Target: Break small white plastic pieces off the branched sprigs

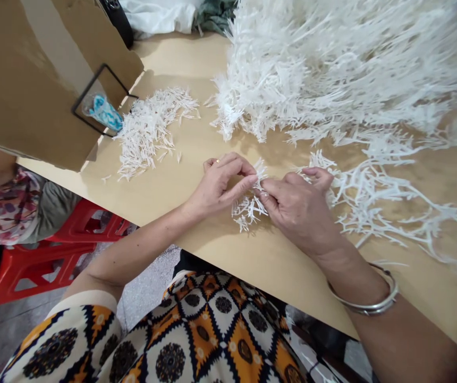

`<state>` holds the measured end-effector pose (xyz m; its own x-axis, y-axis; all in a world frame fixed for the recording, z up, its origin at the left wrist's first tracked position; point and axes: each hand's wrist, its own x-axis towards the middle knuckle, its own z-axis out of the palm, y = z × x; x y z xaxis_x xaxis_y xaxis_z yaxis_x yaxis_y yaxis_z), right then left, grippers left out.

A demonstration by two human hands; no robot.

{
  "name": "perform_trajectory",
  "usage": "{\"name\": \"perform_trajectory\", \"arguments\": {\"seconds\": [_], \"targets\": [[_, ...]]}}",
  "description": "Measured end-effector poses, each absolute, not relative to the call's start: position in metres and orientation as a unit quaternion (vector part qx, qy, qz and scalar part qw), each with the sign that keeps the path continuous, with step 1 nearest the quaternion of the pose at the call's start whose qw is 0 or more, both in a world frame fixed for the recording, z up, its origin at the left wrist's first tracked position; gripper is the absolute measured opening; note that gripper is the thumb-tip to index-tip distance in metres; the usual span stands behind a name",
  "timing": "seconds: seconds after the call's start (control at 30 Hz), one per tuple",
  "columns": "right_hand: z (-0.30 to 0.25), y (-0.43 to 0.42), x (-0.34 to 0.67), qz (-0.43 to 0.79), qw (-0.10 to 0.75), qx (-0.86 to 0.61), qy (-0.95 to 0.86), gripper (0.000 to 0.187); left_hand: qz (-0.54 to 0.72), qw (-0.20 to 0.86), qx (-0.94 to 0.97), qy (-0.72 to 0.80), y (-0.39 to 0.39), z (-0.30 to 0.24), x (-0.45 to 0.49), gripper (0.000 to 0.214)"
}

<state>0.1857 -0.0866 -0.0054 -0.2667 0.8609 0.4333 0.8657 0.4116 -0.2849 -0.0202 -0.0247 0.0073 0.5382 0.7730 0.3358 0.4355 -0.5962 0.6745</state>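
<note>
My left hand (228, 183) is closed, its thumb and index finger pinching a small white branched plastic piece (259, 171) at the middle of the table. Right up against it, my right hand (298, 205) is closed too, thumb and fingertips pressed on the same white piece. Below the fingers, a small cluster of white sprigs (248, 211) lies on the tabletop. Long white branched strands (375, 197) spread to the right of my right hand. Exactly where the fingers grip is partly covered by the fingers themselves.
A large heap of white branched strands (332, 69) fills the far right. At far left lies a pile of short white pieces (149, 130), beside a cardboard box (45, 80) and a black wire frame (103, 69). Another person's clothed leg and red stools (41, 271) are at left.
</note>
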Motion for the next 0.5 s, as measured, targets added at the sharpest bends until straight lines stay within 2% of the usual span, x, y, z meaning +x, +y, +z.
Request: {"name": "perform_trajectory", "arguments": {"seconds": [0.07,0.2,0.3,0.5], "targets": [[-0.005,-0.086,0.184,0.002,0.270,-0.547,-0.792,0.027,0.322,0.282,0.826,0.367,-0.026,0.008,-0.020,0.032],[-0.004,-0.085,0.180,0.021,0.255,-0.560,-0.788,0.025,0.315,0.217,0.823,0.420,-0.031,0.004,-0.015,0.028],[-0.004,-0.086,0.178,0.018,0.249,-0.550,-0.797,0.025,0.322,0.206,0.811,0.443,-0.027,-0.004,-0.014,0.026],[-0.004,-0.091,0.179,0.008,0.248,-0.522,-0.816,0.029,0.469,0.238,0.665,0.530,0.004,-0.021,-0.037,0.040]]}}
